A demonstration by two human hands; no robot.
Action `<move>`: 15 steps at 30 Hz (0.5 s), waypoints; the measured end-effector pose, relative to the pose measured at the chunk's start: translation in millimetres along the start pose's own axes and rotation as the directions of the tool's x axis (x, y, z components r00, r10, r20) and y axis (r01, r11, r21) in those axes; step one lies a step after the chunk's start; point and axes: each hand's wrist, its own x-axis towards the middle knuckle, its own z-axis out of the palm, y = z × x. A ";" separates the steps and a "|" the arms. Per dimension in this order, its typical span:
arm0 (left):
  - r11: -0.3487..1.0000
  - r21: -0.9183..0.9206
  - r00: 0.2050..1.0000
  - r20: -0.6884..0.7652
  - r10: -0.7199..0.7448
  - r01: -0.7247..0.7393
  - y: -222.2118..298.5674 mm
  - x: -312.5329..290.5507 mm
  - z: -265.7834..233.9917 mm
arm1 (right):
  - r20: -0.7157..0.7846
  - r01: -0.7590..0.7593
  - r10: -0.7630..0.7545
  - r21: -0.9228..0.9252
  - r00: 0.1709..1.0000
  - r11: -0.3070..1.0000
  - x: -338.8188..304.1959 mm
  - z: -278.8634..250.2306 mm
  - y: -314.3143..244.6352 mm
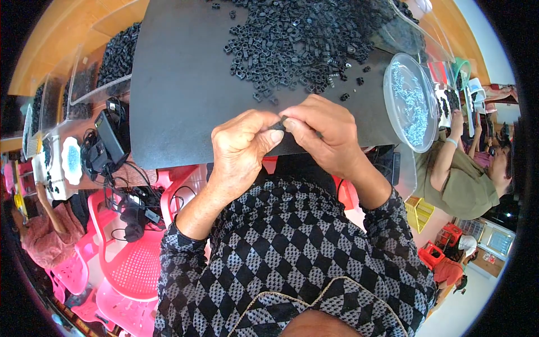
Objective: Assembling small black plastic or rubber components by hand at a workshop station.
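My left hand (242,143) and my right hand (325,132) meet over the near edge of the dark work mat. Between their fingertips they pinch a small black plastic part (279,124), mostly covered by thumbs and fingers. Beyond my hands spreads a big heap of small black plastic parts (297,42), with a few strays at its near edge. To the right of my right hand stands a round clear tub (387,95) with many tiny shiny bluish pieces in it.
Clear bins of black parts (118,56) line the left side. A black power adapter (109,135) with tangled cables lies by the mat's left edge. Pink chairs (132,269) stand at lower left. Other people sit on both sides; a yellow basket (418,213) is at lower right.
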 end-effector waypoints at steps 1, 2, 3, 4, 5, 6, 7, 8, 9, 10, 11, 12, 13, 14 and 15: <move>1.000 0.004 1.000 -0.017 -0.012 0.012 -0.2 -0.2 1.2 | -0.029 0.052 -0.053 -0.037 0.998 0.998 -1.0 1.8 0.9; 1.000 0.008 0.999 -0.034 -0.023 0.024 -0.3 -0.4 2.1 | -0.028 0.051 -0.052 -0.036 0.998 0.998 -1.9 3.5 0.6; 1.000 0.007 0.999 -0.033 -0.024 0.025 -0.3 -0.2 2.7 | -0.061 0.078 -0.084 -0.099 0.995 0.992 -3.0 5.1 -0.4; 1.000 0.021 0.999 -0.045 -0.020 0.021 -0.4 0.0 3.2 | -0.092 0.102 -0.118 -0.163 0.989 0.981 -3.7 6.8 -0.5; 0.999 0.035 0.998 -0.056 -0.015 0.017 -0.6 0.4 3.9 | -0.092 0.100 -0.116 -0.163 0.989 0.982 -4.2 8.5 0.5; 0.999 0.034 0.998 -0.055 -0.016 0.018 -1.4 0.5 5.0 | -0.125 0.107 -0.129 -0.169 0.984 0.980 -5.1 10.4 1.4; 1.000 0.027 0.997 -0.076 0.002 0.000 -2.6 0.8 6.4 | -0.157 0.113 -0.142 -0.176 0.977 0.978 -5.8 12.1 2.2; 1.000 0.021 0.995 -0.096 0.021 -0.019 -3.1 1.3 7.7 | -0.158 0.111 -0.140 -0.177 0.978 0.978 -6.5 13.4 2.4; 1.000 0.022 0.995 -0.096 0.019 -0.017 -3.5 1.9 9.0 | -0.175 0.120 -0.154 -0.192 0.972 0.974 -7.2 15.4 3.0; 0.999 0.024 0.993 -0.115 0.032 -0.030 -3.8 2.5 10.5 | -0.193 0.128 -0.169 -0.207 0.967 0.970 -7.7 16.9 3.6; 0.999 0.027 0.990 -0.135 0.046 -0.042 -4.1 2.8 11.2 | -0.194 0.127 -0.168 -0.206 0.967 0.970 -7.8 17.9 4.1; 0.999 0.027 0.990 -0.133 0.044 -0.041 -4.5 2.8 11.5 | -0.200 0.149 -0.197 -0.234 0.960 0.961 -8.1 18.5 4.4; 0.998 0.042 0.991 -0.129 0.042 -0.037 -5.0 2.7 11.9 | -0.205 0.170 -0.227 -0.262 0.952 0.950 -8.4 19.1 4.7; 0.998 0.058 0.991 -0.124 0.040 -0.033 -5.6 2.5 12.2 | -0.206 0.168 -0.225 -0.261 0.952 0.951 -8.3 19.9 5.4; 0.998 0.057 0.992 -0.121 0.040 -0.033 -6.3 2.2 12.3 | -0.209 0.181 -0.241 -0.268 0.948 0.946 -8.1 20.5 6.3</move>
